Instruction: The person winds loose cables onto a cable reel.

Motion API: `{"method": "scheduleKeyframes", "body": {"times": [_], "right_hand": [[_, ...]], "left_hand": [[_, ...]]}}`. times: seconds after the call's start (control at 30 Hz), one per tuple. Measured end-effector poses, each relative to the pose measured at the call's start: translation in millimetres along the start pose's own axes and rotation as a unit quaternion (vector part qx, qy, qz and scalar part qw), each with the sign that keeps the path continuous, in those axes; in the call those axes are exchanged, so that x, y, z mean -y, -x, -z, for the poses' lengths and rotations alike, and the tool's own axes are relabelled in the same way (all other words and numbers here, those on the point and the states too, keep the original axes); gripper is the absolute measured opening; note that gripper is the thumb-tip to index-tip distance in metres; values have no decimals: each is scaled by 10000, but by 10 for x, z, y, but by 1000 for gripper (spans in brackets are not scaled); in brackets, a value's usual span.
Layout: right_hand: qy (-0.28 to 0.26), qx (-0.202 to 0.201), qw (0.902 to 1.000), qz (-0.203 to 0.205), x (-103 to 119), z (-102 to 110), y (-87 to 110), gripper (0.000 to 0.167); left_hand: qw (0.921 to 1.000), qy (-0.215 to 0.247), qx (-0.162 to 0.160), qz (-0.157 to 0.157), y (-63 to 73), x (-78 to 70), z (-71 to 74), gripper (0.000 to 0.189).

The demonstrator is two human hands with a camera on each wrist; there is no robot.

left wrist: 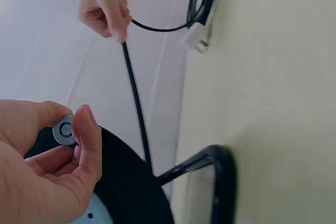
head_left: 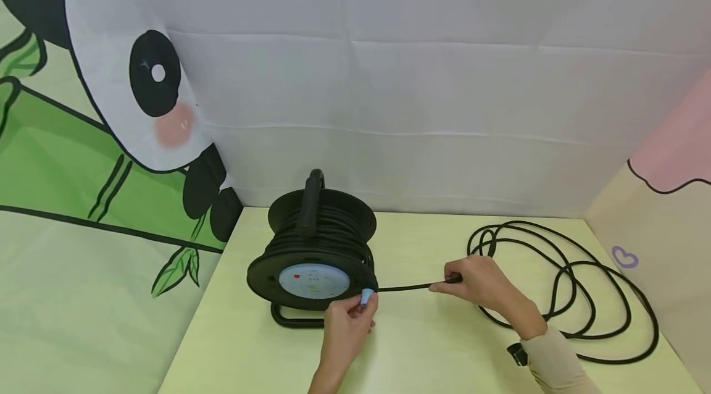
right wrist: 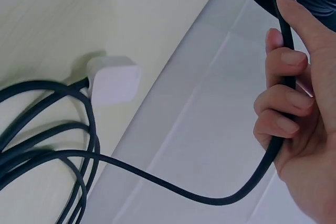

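A black cable reel [head_left: 265, 283] with a carrying handle and a pale blue socket face stands on the table, cable wound round its drum. My left hand [head_left: 345, 329] pinches the small blue-grey crank knob [head_left: 366, 297] at the rim of the front disc between thumb and fingers. To the right of the reel, my right hand [head_left: 483, 283] grips the black cable [head_left: 405, 288], which runs fairly straight from the reel to it. In the right wrist view, several fingers curl round the cable [right wrist: 287, 38] and the thumb lies along it.
Loose cable loops [head_left: 627, 307] lie on the table's right side. A white plug [right wrist: 114, 80] sits beside them in the right wrist view. The pale yellow table [head_left: 233, 357] meets a white cloth backdrop [head_left: 422, 134] behind and a panda-print cloth at left.
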State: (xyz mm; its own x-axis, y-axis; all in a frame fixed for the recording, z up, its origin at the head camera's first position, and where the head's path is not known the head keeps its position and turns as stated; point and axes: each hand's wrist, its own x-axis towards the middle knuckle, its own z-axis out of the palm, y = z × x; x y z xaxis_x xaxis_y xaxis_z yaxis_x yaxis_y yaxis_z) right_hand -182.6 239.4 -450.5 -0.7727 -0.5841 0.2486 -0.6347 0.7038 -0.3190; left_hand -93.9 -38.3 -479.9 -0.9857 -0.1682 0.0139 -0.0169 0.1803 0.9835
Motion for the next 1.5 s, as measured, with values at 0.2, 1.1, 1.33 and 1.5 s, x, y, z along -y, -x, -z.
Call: {"method": "scheduleKeyframes", "body": {"times": [0.2,1.1,1.33,1.5], "right_hand": [[50,-330,9994,136,-102,95,71,34],[-54,-904,9942,-575,-508,681,717,37],[-98,-860,9930,-808,-581,689,876,41],[-52,-829,9915,-1005,-658,658,986,41]], "left_hand": [[9996,-141,-135,217,-16,309,39,20],[9799,-883,-1102,1412,-134,651,1237,35],[9797,-704,-1347,1303,-153,523,1412,37],[9774,-807,-1520,1227,-163,325,1520,44]]}}
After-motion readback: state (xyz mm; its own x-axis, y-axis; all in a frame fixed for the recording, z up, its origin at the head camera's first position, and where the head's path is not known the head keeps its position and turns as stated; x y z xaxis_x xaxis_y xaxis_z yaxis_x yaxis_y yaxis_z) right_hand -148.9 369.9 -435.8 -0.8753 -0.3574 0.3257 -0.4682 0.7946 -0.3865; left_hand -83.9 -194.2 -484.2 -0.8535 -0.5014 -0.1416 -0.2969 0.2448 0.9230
